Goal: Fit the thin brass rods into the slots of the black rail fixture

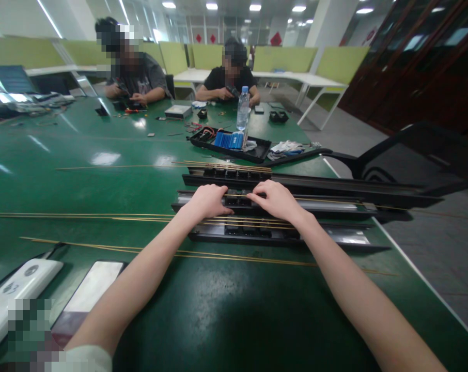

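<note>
My left hand (209,201) is closed across the middle black channel rail (334,205), fingertips at its far side and thumb at its near side. My right hand (276,199) pinches with thumb and forefinger over the same rail, on a thin gold-coloured rod (237,196) running along it. Small black blocks (234,200) sit inside the rail between my hands. A nearer black rail (350,236) also holds black blocks, with several gold rods (257,222) lying over it. Behind is a third, longer black rail (354,187), with more gold rods on its left part.
Loose gold rods (218,256) lie in front. A phone (92,289) and a white device (22,289) are at left. Beyond the rails stand a black tray (261,150) with blue parts and a water bottle (242,111). Two people sit opposite; a chair (423,155) is at right.
</note>
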The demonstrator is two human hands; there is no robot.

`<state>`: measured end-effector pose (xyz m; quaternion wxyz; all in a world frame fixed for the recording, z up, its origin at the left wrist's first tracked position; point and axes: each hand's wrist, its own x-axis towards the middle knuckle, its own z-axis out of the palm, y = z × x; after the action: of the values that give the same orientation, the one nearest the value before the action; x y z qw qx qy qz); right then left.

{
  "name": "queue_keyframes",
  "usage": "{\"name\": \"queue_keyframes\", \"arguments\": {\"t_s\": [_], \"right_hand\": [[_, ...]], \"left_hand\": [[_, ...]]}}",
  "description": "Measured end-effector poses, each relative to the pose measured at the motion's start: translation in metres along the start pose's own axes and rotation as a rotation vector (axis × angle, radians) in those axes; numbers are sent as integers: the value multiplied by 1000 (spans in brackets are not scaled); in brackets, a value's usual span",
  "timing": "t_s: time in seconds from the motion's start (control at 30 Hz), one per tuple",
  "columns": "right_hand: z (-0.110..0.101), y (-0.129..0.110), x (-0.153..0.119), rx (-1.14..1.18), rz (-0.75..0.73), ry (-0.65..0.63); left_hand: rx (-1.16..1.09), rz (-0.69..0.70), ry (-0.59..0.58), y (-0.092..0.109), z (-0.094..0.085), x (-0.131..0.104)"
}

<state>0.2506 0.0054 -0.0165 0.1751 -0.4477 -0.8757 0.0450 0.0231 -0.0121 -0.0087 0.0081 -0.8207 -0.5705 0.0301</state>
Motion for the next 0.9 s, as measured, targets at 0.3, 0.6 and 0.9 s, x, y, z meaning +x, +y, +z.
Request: {"name": "queue_keyframes", "arguments": {"t_s": [0.3, 0.6, 0.9], "right_hand": [[-4, 6, 0, 0, 30, -17], [-12, 17, -2, 15, 6, -44], [-16, 25, -3, 36, 23, -71]], "left_hand": [[-2, -4, 8, 0, 1, 1], [-5, -18, -8, 0, 0, 1], [-9, 3, 7, -2, 2, 1]]}}
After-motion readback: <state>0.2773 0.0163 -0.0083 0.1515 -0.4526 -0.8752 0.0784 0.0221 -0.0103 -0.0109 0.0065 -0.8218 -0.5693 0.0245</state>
